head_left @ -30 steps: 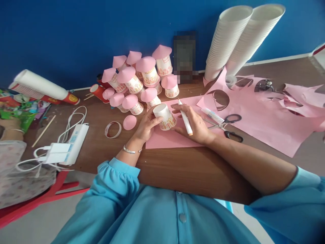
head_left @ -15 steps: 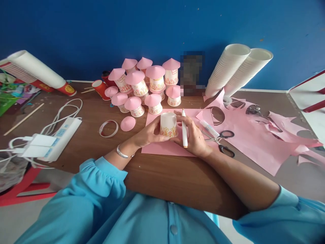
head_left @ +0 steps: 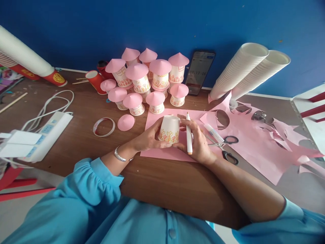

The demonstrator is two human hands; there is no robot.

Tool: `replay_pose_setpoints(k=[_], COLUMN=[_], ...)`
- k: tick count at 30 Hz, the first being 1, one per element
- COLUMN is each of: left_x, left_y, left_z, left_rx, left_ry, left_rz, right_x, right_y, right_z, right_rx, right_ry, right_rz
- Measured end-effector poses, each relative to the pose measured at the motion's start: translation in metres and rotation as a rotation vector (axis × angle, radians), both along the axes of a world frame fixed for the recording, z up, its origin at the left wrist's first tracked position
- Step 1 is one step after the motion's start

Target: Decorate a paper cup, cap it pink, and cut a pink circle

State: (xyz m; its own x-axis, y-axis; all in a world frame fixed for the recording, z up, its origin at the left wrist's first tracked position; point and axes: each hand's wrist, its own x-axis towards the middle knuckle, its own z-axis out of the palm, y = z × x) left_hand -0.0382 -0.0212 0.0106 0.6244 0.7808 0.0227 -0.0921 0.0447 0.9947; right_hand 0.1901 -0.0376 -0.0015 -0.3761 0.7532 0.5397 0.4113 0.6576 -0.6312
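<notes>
An upside-down white paper cup (head_left: 169, 128) with orange drawings along its rim is held between both my hands above a pink paper sheet (head_left: 157, 152). My left hand (head_left: 148, 137) wraps its left side, fingers closed on it. My right hand (head_left: 196, 140) touches its right side while gripping a white marker (head_left: 188, 138) that points upward. Behind stands a cluster of decorated cups with pink cone roofs (head_left: 149, 81). A loose pink paper cone (head_left: 126, 122) lies to the left.
Scissors (head_left: 225, 149) and a glue tube (head_left: 212, 132) lie on cut pink paper (head_left: 259, 142) at right. Two stacks of white cups (head_left: 243, 71) and a phone (head_left: 199, 72) lean on the blue wall. A tape ring (head_left: 104, 127), power strip (head_left: 43, 135) and red cups (head_left: 95, 81) sit left.
The cup has been tipped from tilted to nearly upright between my hands, and the marker has swung more vertical. The camera view shifted, bringing the cup cluster closer to centre.
</notes>
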Motion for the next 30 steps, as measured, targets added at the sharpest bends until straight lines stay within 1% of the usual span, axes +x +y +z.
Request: replay_pose_setpoints(k=[5,10,16,18,21,24,28,30], left_x=[0.002,0.001,0.002,0.003,0.004,0.005,0.006,0.007], left_y=[-0.002,-0.004,-0.005,-0.005,-0.006,-0.007,-0.007,-0.007], left_z=[-0.001,0.001,0.002,0.001,0.0,0.0,0.002,0.002], left_rx=[-0.058,-0.115,-0.131,-0.132,-0.178,-0.219,-0.21,-0.196], left_ry=[-0.044,-0.021,-0.013,-0.021,-0.06,-0.082,-0.075,-0.077], left_rz=[-0.009,0.011,0.054,0.053,0.035,0.027,0.042,0.041], right_x=[0.002,0.005,0.006,0.006,0.006,0.007,0.007,0.007], right_y=[-0.002,-0.003,-0.002,-0.002,-0.002,-0.001,0.0,0.0], right_z=[-0.003,-0.008,-0.004,-0.004,-0.003,0.0,0.003,0.003], right_rx=[-0.081,-0.2,-0.258,-0.246,-0.198,-0.139,-0.04,-0.021], right_ry=[0.061,0.152,0.206,0.199,0.194,0.159,0.119,0.107], right_rz=[0.026,-0.029,-0.064,-0.063,-0.055,-0.08,-0.115,-0.119])
